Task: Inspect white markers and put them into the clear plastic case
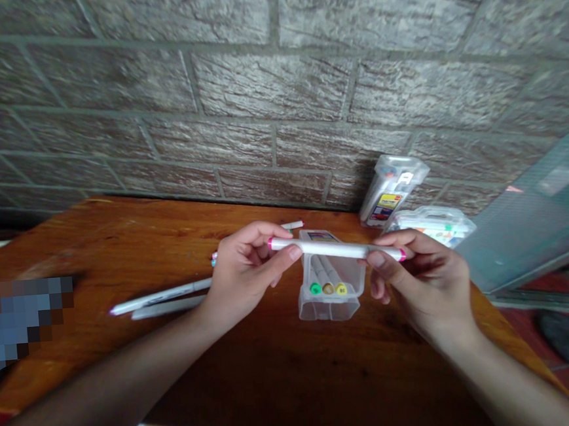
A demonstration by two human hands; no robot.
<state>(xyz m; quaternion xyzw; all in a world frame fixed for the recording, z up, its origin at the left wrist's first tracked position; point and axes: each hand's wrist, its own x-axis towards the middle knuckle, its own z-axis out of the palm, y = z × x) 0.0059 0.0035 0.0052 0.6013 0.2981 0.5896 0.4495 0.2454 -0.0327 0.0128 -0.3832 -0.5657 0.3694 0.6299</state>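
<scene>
A white marker pen with pink ends lies nearly level between my two hands. My left hand pinches it near one end with thumb and fingers. Near the other end, my right hand is closed on the same marker. Just beyond and below it stands a clear plastic case, open, with a few markers in it; their green, brown and yellow ends face me. Loose white markers lie left of the case, partly hidden by my left hand.
All this is on a brown wooden table against a grey brick wall. Two more clear cases, one upright and one lower, stand at the back right. Another loose marker lies behind my left hand.
</scene>
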